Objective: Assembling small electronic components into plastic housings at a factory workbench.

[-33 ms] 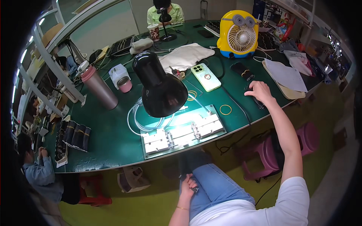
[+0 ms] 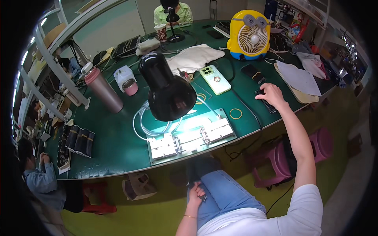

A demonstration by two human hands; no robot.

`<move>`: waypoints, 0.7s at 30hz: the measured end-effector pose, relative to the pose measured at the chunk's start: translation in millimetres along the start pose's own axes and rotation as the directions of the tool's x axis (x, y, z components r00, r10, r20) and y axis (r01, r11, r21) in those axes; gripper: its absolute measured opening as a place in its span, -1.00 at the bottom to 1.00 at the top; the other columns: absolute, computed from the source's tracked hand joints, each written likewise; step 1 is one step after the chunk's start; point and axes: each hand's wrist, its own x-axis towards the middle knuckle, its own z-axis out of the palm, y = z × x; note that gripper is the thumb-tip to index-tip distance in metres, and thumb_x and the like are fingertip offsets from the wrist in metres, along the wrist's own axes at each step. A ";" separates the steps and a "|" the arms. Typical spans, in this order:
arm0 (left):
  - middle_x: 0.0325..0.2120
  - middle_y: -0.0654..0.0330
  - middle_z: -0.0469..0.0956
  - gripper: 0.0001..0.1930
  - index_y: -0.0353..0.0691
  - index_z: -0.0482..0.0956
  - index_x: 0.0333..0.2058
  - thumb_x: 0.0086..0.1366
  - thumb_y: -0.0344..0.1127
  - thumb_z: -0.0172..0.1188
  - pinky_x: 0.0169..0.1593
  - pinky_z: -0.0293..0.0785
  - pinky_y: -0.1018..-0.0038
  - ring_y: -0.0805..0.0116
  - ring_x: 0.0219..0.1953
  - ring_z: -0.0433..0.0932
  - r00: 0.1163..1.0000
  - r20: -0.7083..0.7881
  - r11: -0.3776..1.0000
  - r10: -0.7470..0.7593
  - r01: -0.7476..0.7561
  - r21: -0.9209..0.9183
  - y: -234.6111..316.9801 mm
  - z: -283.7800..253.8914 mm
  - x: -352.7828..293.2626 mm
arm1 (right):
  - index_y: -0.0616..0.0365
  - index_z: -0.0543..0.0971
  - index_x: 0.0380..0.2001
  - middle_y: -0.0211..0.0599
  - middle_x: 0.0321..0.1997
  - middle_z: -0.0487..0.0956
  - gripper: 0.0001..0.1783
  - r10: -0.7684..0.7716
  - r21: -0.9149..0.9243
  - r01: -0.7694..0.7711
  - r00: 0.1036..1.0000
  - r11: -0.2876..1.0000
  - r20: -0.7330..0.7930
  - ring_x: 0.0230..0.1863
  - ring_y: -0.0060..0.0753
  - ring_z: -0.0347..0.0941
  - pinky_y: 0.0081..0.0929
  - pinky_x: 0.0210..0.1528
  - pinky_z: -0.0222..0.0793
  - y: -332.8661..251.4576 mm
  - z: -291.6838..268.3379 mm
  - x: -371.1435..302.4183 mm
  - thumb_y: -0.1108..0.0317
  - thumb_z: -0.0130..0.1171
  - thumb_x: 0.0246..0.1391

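Observation:
My right hand (image 2: 273, 95) reaches over the right side of the table, fingers curled and pinching at some thin black pieces (image 2: 269, 107) that lie under it. Just beyond the fingertips is a black bundle (image 2: 252, 73) tied with a band. My left hand (image 2: 196, 192) rests on my lap, closed around a small dark thing whose kind I cannot make out. Between the hands, near the table's front edge, a metal fixture (image 2: 191, 140) with white-lit blocks sits on a plate, with a clear hose (image 2: 138, 125) coiled behind it.
A black lamp (image 2: 169, 96) leans over the fixture. A phone (image 2: 215, 80), a yellow fan (image 2: 249, 36), a rubber band (image 2: 236, 114), a tumbler (image 2: 103, 90) and black rolls (image 2: 80, 141) stand or lie about. Paper (image 2: 301, 78) is at right; purple stools (image 2: 271, 165) stand below. Other people sit left and opposite.
My right hand has shifted very slightly over the thin black pieces, which show a little more. The left hand stays in place.

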 end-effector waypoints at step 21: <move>-0.82 0.40 -0.02 -0.80 -0.26 0.34 -0.35 0.27 -0.23 -0.11 -0.68 0.00 0.64 0.61 -0.80 -0.03 0.999 0.032 0.996 -0.009 0.006 0.087 2.1 -4.6 -4.5 | 0.10 0.42 -0.15 -0.25 -0.08 0.40 -0.67 0.080 -0.039 -0.099 0.940 0.994 -0.331 -0.04 -0.14 0.28 -0.24 -0.07 0.24 -16.2 42.6 -34.7 0.26 0.04 -0.03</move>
